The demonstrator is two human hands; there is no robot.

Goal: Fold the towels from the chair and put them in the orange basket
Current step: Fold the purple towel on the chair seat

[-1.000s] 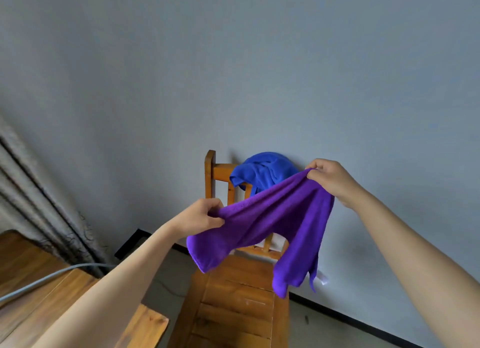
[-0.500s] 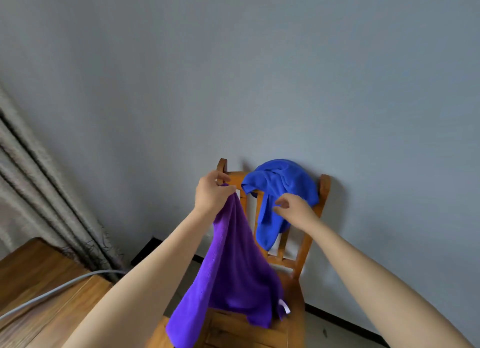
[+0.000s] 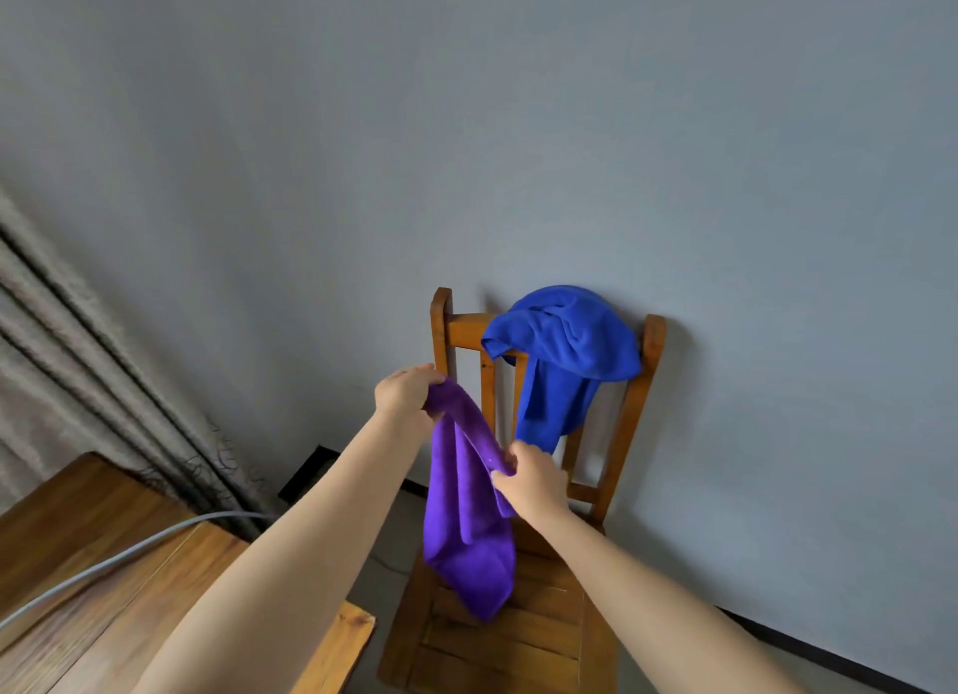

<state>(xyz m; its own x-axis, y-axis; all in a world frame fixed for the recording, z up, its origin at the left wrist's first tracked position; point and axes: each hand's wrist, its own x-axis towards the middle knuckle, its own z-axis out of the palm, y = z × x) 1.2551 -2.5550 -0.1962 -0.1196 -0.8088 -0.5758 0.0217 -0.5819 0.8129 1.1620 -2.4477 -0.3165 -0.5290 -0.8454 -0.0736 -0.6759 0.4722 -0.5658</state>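
A purple towel (image 3: 466, 527) hangs in front of the wooden chair (image 3: 518, 631), which stands against the wall. My left hand (image 3: 407, 395) grips the towel's top corner at the height of the chair back. Lower and to the right, my right hand (image 3: 531, 481) pinches the towel's edge, so the cloth runs slanted between the two hands and droops over the seat. A blue towel (image 3: 565, 351) lies bunched over the top rail of the chair back. The orange basket is not in view.
A wooden table (image 3: 93, 564) fills the lower left, with a grey cable (image 3: 129, 551) lying across it. Grey curtains (image 3: 78, 382) hang at the left. A plain grey wall (image 3: 570, 149) stands behind the chair.
A second ago both hands held the purple towel spread. My right hand then let go, and now it has dropped and taken the hanging edge again. The left hand kept its grip.
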